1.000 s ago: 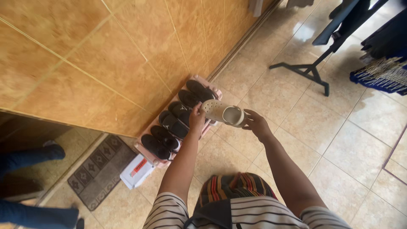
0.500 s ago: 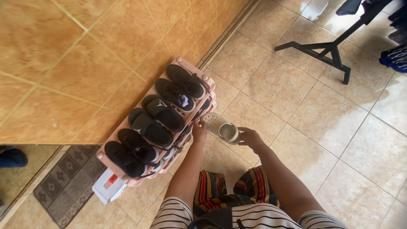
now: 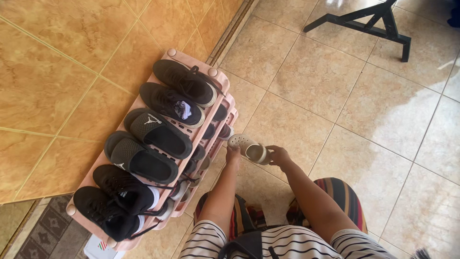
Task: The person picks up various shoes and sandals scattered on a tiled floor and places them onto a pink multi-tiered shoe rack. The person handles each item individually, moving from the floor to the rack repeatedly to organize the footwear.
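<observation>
Gripped at its toe by the left hand (image 3: 233,154) and apparently at its heel by the right hand (image 3: 278,156), the cream clog (image 3: 248,147) is held level, just beside the pink shoe rack's (image 3: 222,79) lower tiers, long axis spanning the hands.

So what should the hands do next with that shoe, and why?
Probably slide the clog toe-first into a lower shelf of the rack. Both hands, left and right, hold it low beside the rack, and the top shelf is full of black shoes.
</observation>
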